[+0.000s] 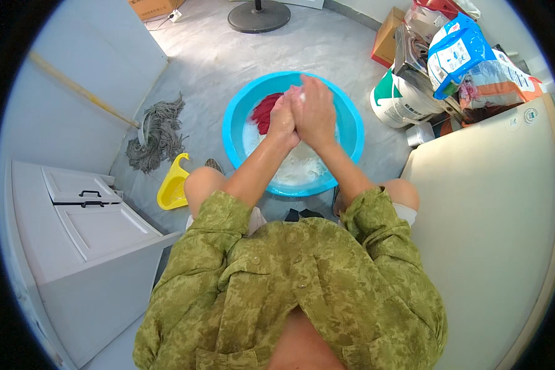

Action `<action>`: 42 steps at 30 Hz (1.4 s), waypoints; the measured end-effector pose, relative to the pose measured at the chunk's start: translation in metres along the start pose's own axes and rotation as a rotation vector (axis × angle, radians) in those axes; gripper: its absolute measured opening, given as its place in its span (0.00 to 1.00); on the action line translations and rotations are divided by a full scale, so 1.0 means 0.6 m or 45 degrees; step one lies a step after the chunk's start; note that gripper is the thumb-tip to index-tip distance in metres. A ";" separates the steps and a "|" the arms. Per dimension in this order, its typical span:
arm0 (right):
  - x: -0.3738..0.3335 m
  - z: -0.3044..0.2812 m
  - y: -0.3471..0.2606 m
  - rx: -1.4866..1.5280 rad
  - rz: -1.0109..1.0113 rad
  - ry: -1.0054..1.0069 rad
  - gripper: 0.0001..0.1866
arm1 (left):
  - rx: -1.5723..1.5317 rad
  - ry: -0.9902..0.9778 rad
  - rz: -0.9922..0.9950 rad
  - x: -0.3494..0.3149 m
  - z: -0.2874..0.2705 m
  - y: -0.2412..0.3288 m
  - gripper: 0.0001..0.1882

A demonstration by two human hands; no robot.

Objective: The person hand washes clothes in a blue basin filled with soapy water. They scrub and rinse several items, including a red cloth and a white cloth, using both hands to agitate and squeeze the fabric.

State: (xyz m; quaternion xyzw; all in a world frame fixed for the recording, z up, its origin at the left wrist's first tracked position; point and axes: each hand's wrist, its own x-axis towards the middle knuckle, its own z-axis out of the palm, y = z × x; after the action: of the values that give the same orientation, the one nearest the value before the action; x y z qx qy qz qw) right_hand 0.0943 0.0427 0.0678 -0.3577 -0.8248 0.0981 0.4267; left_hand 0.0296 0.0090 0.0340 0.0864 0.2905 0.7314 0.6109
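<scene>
Centrally, basin: we find a round blue basin (pixel 231 126) on the grey floor (pixel 206 74), just beyond the person's knees.
Basin contents: we see white, foamy water (pixel 296 172) on the near side and a crumpled red cloth (pixel 265 113) at the far left.
Left hand: we note the left hand (pixel 282 123) above the basin, pressed to the other, its fingers largely hidden.
Right hand: we record the right hand (pixel 316 111) against it, fingers close together and pointing far.
Grip: a pink, sudsy patch shows between the palms; we cannot tell whether the fingers hold cloth.
Left side: we list a yellow plastic basket (pixel 174 188) near the knee, a grey mop head (pixel 158 135) farther off, and a white cabinet (pixel 105 222).
Far right: we observe a white bucket (pixel 396 105) beside a blue-and-white package (pixel 457 55).
Far end: we log a round black base (pixel 259 20) on the floor.
</scene>
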 end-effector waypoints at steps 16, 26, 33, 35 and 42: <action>0.006 -0.015 0.074 1.421 1.392 -0.077 0.25 | -0.263 -0.116 -0.236 -0.004 0.012 0.024 0.24; 0.046 -0.074 -0.036 0.086 -0.255 -0.024 0.25 | -0.238 -0.073 -0.219 -0.009 0.015 0.025 0.20; 0.028 -0.010 0.031 0.208 0.553 -0.385 0.32 | -0.105 0.006 -0.350 -0.023 0.010 0.002 0.21; 0.001 0.002 0.039 0.334 0.623 -0.233 0.32 | -0.175 0.044 -0.283 -0.019 -0.002 -0.005 0.19; -0.054 -0.005 -0.032 -0.134 0.102 -0.181 0.29 | -0.382 0.046 -0.259 -0.012 -0.037 -0.007 0.19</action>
State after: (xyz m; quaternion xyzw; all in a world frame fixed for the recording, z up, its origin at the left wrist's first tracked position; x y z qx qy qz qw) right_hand 0.0991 0.0065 0.0582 -0.4044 -0.8421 0.0966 0.3435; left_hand 0.0242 -0.0047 0.0155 -0.0485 0.1964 0.7025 0.6823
